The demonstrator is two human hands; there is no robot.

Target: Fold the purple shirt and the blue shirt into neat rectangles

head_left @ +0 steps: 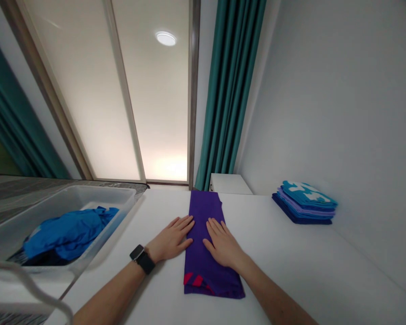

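A purple cloth [203, 266] with red marks near its lower end lies folded into a long strip on the white table [162, 298]. My left hand [172, 237] rests flat at the cloth's left edge, fingers stretched out, with fingertips on the fabric; a black watch is on that wrist. Lying flat on the right part of the cloth is my right hand [223, 243], its fingers spread. Neither hand grips anything. The fabric under my palms is hidden.
A stack of folded blue and lilac cloths [306, 203] sits at the right, near the wall. To the left, a translucent bin [122, 196] holds crumpled blue cloth [67, 232]. A white cabinet [230, 183] stands beyond the table; a pale curved tube crosses the lower left.
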